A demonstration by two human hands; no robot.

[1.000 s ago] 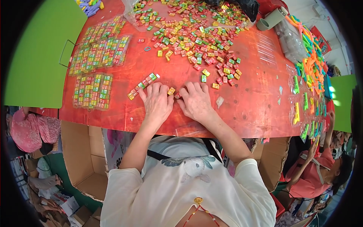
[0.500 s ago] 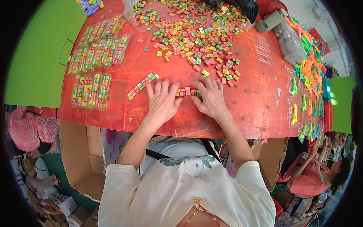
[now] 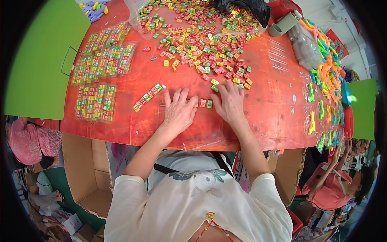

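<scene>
Both my hands rest on the red table around a short row of tiny colored boxes (image 3: 202, 103), red and green. My left hand (image 3: 178, 109) lies at the row's left end, fingers apart and bent downward, covering part of it. At the row's right my right hand (image 3: 231, 105) has its fingers extended, the fingertips by a small green box (image 3: 215, 88). Left of my left hand lies a filled strip of such boxes (image 3: 148, 98), set at a slant. A large loose pile of boxes (image 3: 201, 44) spreads beyond my hands.
Filled clear trays of boxes (image 3: 96, 103) lie at the left, beside a green board (image 3: 40, 60). Empty clear trays (image 3: 279, 60), a grey-green cup (image 3: 275, 30) and bright plastic pieces (image 3: 328, 72) are at the right. Cardboard boxes (image 3: 84, 173) stand below the table edge.
My left hand has shifted slightly right over the row. My right hand has moved a little right, its fingertips now by a green box near the pile. The view has shifted slightly.
</scene>
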